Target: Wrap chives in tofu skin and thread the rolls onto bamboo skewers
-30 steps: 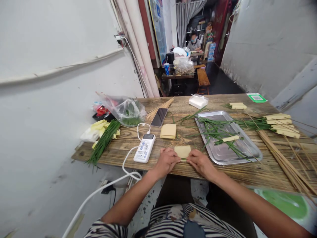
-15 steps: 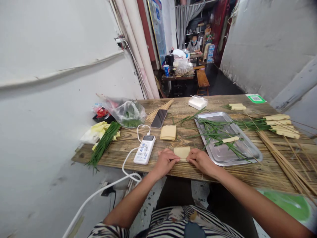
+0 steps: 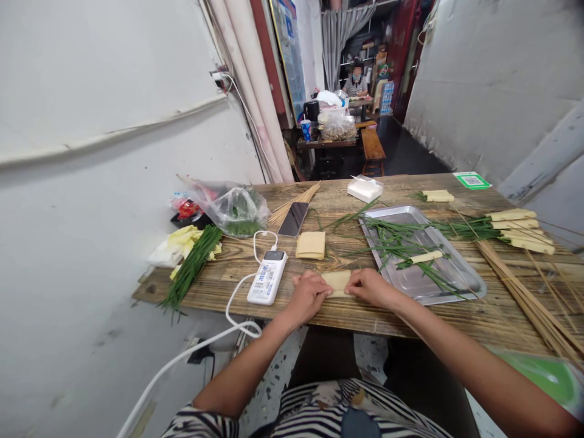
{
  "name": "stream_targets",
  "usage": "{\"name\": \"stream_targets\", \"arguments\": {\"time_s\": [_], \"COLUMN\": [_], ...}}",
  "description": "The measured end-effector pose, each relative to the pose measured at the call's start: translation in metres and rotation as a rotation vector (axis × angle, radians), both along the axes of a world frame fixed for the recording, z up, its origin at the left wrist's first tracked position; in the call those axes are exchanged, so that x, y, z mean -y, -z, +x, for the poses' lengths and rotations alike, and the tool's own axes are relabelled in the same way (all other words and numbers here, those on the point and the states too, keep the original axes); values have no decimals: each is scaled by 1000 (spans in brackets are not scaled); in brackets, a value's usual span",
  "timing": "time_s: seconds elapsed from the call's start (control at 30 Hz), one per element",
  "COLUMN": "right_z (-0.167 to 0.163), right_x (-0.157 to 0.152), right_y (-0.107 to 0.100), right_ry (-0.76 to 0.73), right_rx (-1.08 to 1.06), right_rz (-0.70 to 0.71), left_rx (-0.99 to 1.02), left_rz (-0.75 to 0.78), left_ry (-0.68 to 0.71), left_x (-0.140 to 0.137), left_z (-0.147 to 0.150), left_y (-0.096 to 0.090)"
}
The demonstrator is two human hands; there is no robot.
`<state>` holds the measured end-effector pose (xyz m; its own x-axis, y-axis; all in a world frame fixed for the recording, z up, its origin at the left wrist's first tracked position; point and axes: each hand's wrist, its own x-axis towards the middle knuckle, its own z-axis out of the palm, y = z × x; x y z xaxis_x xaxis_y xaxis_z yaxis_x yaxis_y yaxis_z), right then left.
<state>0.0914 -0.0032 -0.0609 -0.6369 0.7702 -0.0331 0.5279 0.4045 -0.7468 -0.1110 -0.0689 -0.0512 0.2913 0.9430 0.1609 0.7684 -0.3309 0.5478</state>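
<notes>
A pale yellow tofu sheet point(image 3: 336, 280) lies on the wooden table near its front edge, its near edge lifted or folded over. My left hand point(image 3: 311, 292) pinches the left end of that near edge. At the right end, my right hand point(image 3: 367, 287) pinches it likewise, and its knuckles hide the sheet's right corner. Just behind my hands sits a stack of square tofu sheets point(image 3: 311, 244). To the right, a metal tray point(image 3: 438, 292) carries loose green chives point(image 3: 387, 240) and a finished tofu roll point(image 3: 426, 258) with chives inside.
On the left are a white power bank point(image 3: 268, 280) with a cable, a chive bundle point(image 3: 194, 267) and a plastic bag point(image 3: 232, 207). A phone point(image 3: 293, 219) lies behind. Bamboo skewers point(image 3: 520, 292) and several tofu rolls point(image 3: 520, 225) lie right. A person point(image 3: 356, 85) sits far back.
My right hand's fingers have shifted slightly and curled more over the sheet's near edge. My left hand stays almost where it was. The view has moved very little.
</notes>
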Motion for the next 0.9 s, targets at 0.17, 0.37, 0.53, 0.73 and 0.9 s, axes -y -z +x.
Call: {"name": "stream_targets", "arguments": {"time_s": [0.17, 0.37, 0.53, 0.73, 0.9], "right_z": [0, 0, -1, -3, -5], "right_x": [7, 27, 37, 40, 44], "right_y": [0, -3, 1, 9, 6], "right_ry": [-58, -194, -225, -266, -235], "right_rx": [-53, 179, 298, 340, 332], "right_rz": [188, 502, 622, 655, 612], "left_rx": [-3, 28, -41, -220, -231], "left_rz": [3, 123, 287, 419, 321], "left_ry": [18, -42, -71, 23, 67], "left_x": [-3, 1, 11, 22, 26], "left_z": [1, 0, 2, 12, 13], "left_y": [0, 13, 20, 20, 23]}}
